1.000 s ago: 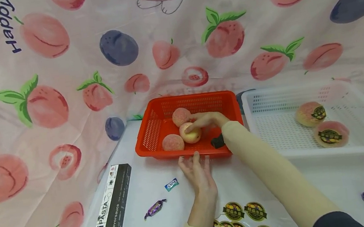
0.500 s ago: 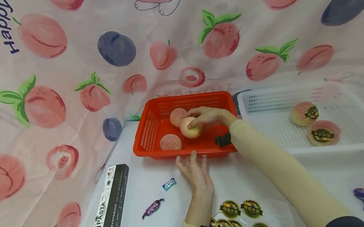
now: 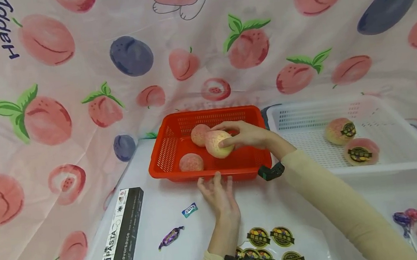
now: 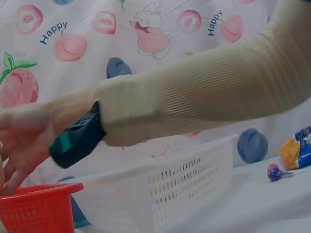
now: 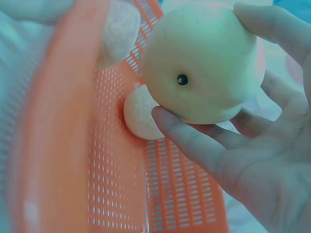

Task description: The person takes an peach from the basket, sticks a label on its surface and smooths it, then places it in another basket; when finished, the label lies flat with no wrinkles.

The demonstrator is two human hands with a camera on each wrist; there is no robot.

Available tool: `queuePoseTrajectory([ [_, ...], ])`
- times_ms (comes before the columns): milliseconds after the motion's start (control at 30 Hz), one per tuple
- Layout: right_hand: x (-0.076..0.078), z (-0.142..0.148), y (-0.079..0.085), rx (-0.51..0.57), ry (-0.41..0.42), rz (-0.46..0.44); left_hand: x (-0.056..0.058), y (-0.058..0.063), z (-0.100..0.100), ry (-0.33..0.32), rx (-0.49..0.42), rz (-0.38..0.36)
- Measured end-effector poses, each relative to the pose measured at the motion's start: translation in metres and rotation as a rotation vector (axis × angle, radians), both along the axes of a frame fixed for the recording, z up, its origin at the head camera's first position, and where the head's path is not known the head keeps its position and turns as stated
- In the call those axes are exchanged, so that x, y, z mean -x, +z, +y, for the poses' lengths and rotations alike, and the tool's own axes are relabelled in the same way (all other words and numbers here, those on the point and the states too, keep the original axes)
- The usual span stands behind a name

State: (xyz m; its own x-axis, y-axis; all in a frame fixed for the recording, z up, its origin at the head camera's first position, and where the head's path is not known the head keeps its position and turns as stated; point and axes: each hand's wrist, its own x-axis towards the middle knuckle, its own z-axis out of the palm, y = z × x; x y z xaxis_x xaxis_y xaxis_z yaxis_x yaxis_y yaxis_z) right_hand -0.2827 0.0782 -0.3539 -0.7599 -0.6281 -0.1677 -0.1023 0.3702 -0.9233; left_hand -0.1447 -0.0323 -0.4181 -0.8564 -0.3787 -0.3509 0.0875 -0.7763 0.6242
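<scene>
Yellowish peach (image 3: 218, 144) in the right hand (image 3: 245, 135), over the red basket (image 3: 244, 158).
We find the right thumb and fingers grasping the peach, which is raised above the basket floor, its dark dimple visible from the right wrist; the left hand (image 3: 221, 199) grips nothing, its fingers extended to the basket's front rim. Inside we note a rear peach (image 3: 199, 134) and a front peach (image 3: 191, 163). Beside it, the white basket (image 3: 299, 147) contains two labelled peaches (image 3: 361, 152), and nearer us we record a sticker sheet (image 3: 316, 248), purple sweet (image 3: 171, 237) and pasta box (image 3: 122, 242).
</scene>
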Motion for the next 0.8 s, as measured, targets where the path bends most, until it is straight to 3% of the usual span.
queuePoseTrajectory([
  [433, -0.061, 0.033, 0.005, 0.044, -0.072, 0.166, 0.002, -0.001, -0.001, 0.006, 0.003, 0.021],
  [800, -0.114, 0.063, -0.014, 0.282, -0.09, 0.222, -0.001, -0.002, -0.001, -0.02, -0.008, 0.027],
])
